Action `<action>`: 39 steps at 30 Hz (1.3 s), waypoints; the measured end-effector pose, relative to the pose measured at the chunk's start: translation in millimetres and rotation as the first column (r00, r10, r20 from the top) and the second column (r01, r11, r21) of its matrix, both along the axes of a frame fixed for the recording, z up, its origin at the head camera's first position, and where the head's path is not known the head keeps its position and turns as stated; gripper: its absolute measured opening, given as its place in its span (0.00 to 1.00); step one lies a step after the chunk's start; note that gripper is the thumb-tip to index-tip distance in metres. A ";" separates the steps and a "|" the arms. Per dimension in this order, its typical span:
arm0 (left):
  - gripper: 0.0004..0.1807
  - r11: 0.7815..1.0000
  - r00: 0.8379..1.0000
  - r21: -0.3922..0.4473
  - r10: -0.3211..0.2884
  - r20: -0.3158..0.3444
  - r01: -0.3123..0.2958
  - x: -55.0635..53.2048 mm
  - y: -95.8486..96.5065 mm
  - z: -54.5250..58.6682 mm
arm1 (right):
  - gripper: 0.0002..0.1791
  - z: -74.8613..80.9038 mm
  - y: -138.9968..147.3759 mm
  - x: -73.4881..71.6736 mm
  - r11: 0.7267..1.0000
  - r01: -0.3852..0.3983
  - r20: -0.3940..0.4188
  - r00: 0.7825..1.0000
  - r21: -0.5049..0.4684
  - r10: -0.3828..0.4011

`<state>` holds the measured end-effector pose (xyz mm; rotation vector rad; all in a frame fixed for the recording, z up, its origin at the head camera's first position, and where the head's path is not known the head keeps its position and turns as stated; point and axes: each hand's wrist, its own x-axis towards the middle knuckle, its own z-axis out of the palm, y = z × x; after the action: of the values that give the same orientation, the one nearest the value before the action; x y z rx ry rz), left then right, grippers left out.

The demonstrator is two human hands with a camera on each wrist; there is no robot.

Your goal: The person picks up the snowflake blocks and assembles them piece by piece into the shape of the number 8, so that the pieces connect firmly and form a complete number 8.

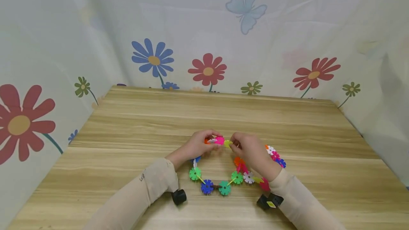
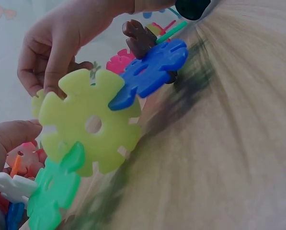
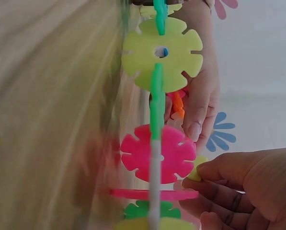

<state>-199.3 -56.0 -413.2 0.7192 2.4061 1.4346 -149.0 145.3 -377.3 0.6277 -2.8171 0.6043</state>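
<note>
A chain of notched plastic flower discs [image 1: 207, 186] in many colours curves over the wooden table. At its far side my left hand [image 1: 198, 145] holds the stretch with orange, white and pink discs, thumb nearer me. Beside it my right hand [image 1: 254, 152] pinches a yellow disc [image 1: 228, 143], which sits next to the pink disc [image 1: 219, 140]. The right wrist view shows that yellow disc [image 3: 198, 170] between right thumb and fingers, mostly covered. Whether the yellow and pink discs interlock cannot be made out. In the left wrist view, a large yellow disc [image 2: 90, 122] joins blue and green ones.
More linked discs [image 1: 275, 155] lie to the right, partly behind my right forearm. Black wrist cameras [image 1: 179, 197] hang below both sleeves. A flower-printed curtain [image 1: 182, 17] stands behind the wooden table [image 1: 204, 113] and along its sides.
</note>
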 end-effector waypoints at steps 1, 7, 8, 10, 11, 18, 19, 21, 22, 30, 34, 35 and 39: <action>0.19 1.000 1.000 0.002 0.002 0.007 -0.002 -0.1 0.0 -0.1 | 0.02 -0.2 -0.2 0.2 1.000 -0.001 -0.009 1.000 0.003 0.001; 0.19 1.000 0.999 0.022 -0.013 0.034 0.012 1.4 1.2 1.3 | 0.03 -0.2 -2.7 2.0 1.000 -0.001 -0.039 0.999 0.017 0.002; 0.18 1.000 0.999 0.027 -0.014 0.040 0.013 1.8 1.4 1.8 | 0.03 0.5 -3.5 2.6 1.000 -0.001 -0.039 0.999 0.016 0.002; 0.18 0.999 0.999 0.038 -0.012 0.048 0.010 1.8 1.6 2.3 | 0.03 1.6 -4.7 3.6 1.000 0.000 -0.037 0.999 0.008 0.000; 0.18 0.999 0.999 0.042 -0.007 0.046 0.005 1.9 1.6 2.5 | 0.03 2.5 -5.3 4.1 1.000 0.000 -0.030 1.000 0.002 0.000; 0.17 0.999 0.997 -0.015 0.041 -0.064 -0.042 6.5 3.0 5.5 | 0.03 2.0 -10.4 3.9 0.998 -0.017 -0.006 1.000 -0.057 0.016; 0.17 0.998 0.996 -0.025 0.050 -0.079 -0.052 7.6 3.3 6.3 | 0.03 1.1 -11.4 3.0 0.998 -0.018 -0.013 1.000 -0.058 0.018; 0.16 0.997 0.994 -0.037 0.069 -0.090 -0.072 9.5 3.6 7.2 | 0.04 -0.5 -13.0 1.3 0.998 -0.017 -0.029 0.999 -0.055 0.016; 0.17 0.996 0.994 -0.034 0.074 -0.083 -0.077 10.2 3.7 7.5 | 0.04 -1.0 -13.6 0.5 0.999 -0.014 -0.035 0.999 -0.051 0.012; 0.18 0.997 0.994 -0.033 0.074 -0.079 -0.076 9.6 3.3 5.5 | 0.08 6.1 -9.9 0.1 0.999 0.040 0.007 0.999 0.034 -0.041; 0.17 0.997 0.994 -0.020 0.079 -0.069 -0.081 7.3 3.4 3.6 | 0.12 12.7 -2.6 1.3 0.995 0.089 0.066 0.994 0.054 -0.093; 0.17 0.997 0.995 -0.018 0.079 -0.067 -0.080 6.5 3.6 2.8 | 0.13 14.0 -0.3 1.8 0.994 0.095 0.074 0.992 0.057 -0.099; 0.17 0.997 0.996 -0.028 0.070 -0.059 -0.072 4.6 4.4 -1.2 | 0.14 16.9 7.9 3.3 0.993 0.095 0.082 0.992 0.070 -0.100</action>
<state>-194.7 -51.6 -414.4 0.6839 2.5152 1.4203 -145.6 153.2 -360.5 0.4823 -2.9383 0.5347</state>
